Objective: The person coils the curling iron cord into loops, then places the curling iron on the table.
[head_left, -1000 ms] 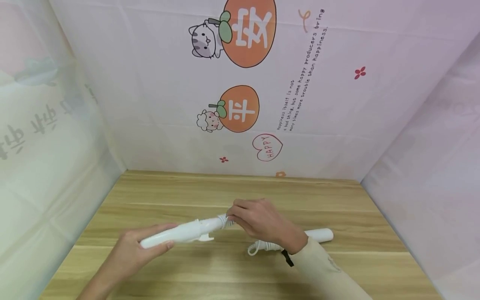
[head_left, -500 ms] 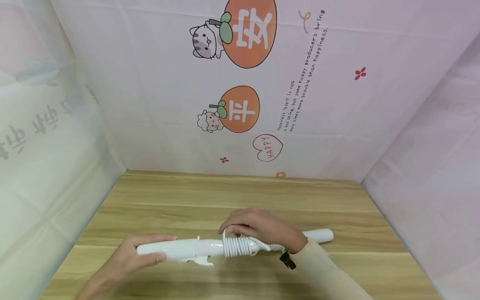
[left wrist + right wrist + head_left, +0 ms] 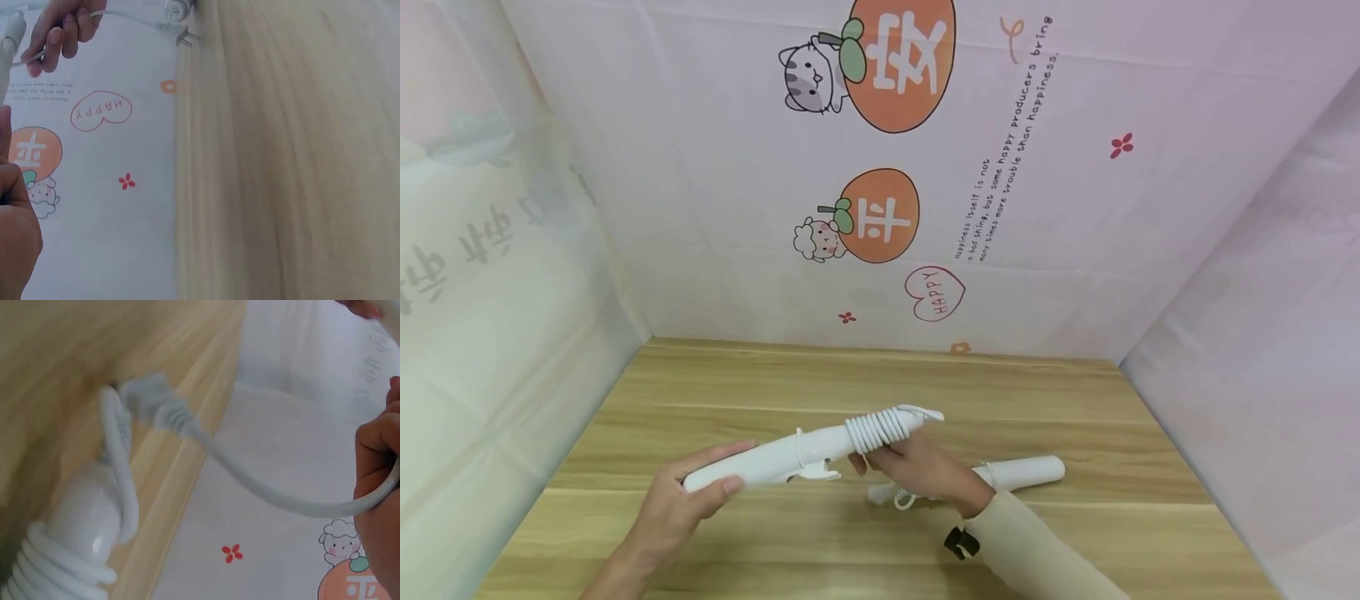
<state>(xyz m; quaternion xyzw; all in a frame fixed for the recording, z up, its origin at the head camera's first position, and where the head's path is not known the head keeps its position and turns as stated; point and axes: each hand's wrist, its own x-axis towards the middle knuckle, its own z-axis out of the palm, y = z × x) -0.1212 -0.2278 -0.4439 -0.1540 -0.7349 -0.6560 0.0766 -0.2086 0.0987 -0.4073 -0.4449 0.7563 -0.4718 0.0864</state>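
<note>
A white curling iron [image 3: 767, 460] is held up off the table, its far end tilted upward. My left hand [image 3: 681, 500] grips its smooth left end, thumb in front. White power cord [image 3: 877, 429] is coiled around the other end. My right hand [image 3: 925, 468] sits just under the coil, its fingers curled around the loose cord [image 3: 275, 499]. From there, in the left wrist view, the cord runs to a two-pin plug [image 3: 178, 34] hanging free. Behind the right hand lies a second white curling iron [image 3: 1030, 472], also wrapped in its cord and partly hidden.
The wooden table [image 3: 760, 550] is bounded by white cloth walls, with a printed back wall [image 3: 737, 275] close behind. A black clip-like piece [image 3: 961, 543] is at the right sleeve's cuff.
The coiled end of the held curling iron has swung up from near level. My right hand has passed from above the coil to below it, and the plug end now hangs lower left.
</note>
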